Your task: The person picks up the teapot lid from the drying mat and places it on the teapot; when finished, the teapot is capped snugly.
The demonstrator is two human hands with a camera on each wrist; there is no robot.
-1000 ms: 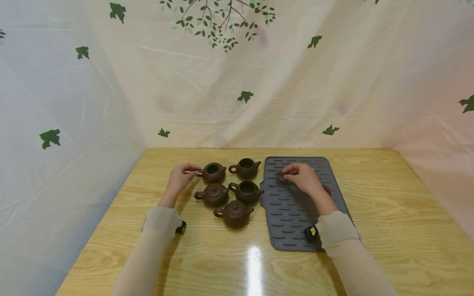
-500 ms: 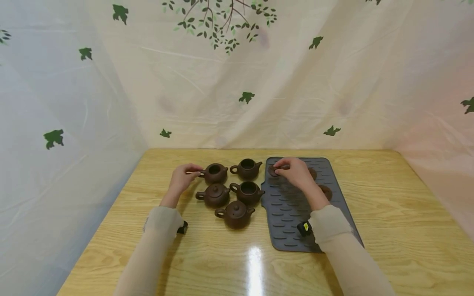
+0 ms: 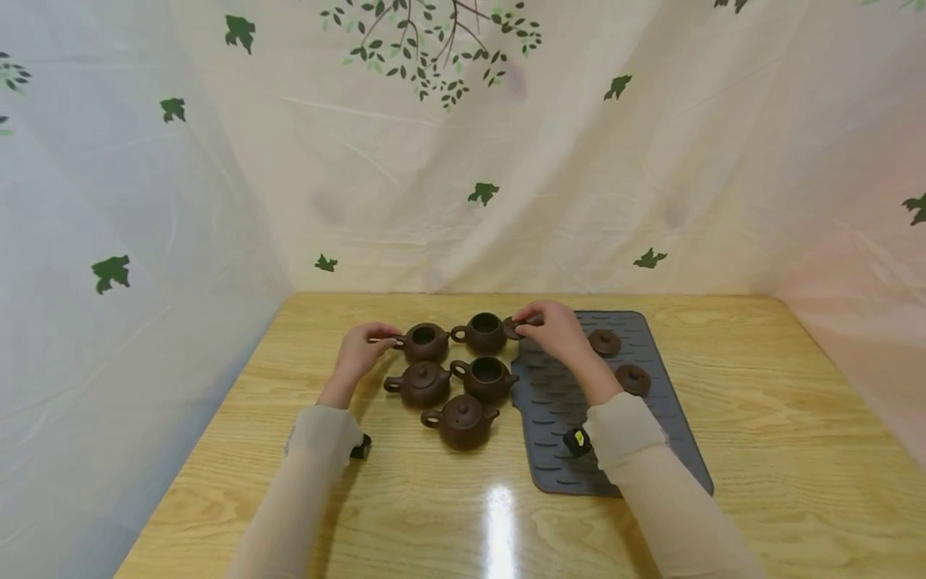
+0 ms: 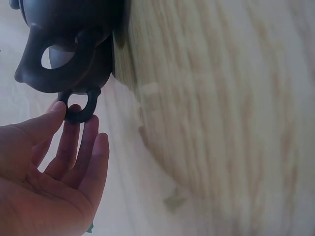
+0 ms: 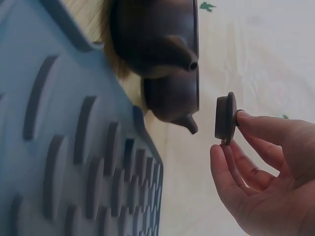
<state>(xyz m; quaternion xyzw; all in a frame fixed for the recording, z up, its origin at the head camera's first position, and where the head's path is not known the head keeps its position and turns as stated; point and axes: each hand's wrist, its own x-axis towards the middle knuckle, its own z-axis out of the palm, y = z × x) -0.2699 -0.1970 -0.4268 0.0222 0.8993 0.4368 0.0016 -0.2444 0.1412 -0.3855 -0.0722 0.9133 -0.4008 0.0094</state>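
Observation:
My left hand [image 3: 359,355] pinches the handle of the back-left teapot [image 3: 425,343], a dark brown one whose top is uncovered; thumb and fingertips meet at the handle in the left wrist view. From the knob, my right hand [image 3: 559,331] holds a small brown teapot lid [image 5: 226,118] above the mat's far left corner, just right of the back-right teapot [image 3: 485,332]. That teapot and the middle-right teapot [image 3: 485,379] have bare openings. Lids sit on the middle-left teapot [image 3: 419,386] and the front teapot [image 3: 463,423].
A grey ridged drying mat [image 3: 557,466] lies on the wooden table [image 3: 405,515], right of the teapots. Two loose lids rest on it, one farther back [image 3: 604,342] and one nearer [image 3: 633,380]. A leaf-patterned curtain [image 3: 405,209] hangs behind the table.
My right hand has carried the lid leftward across the mat toward the back-right teapot, uncovering two lids on the mat. My left hand keeps its hold on the handle.

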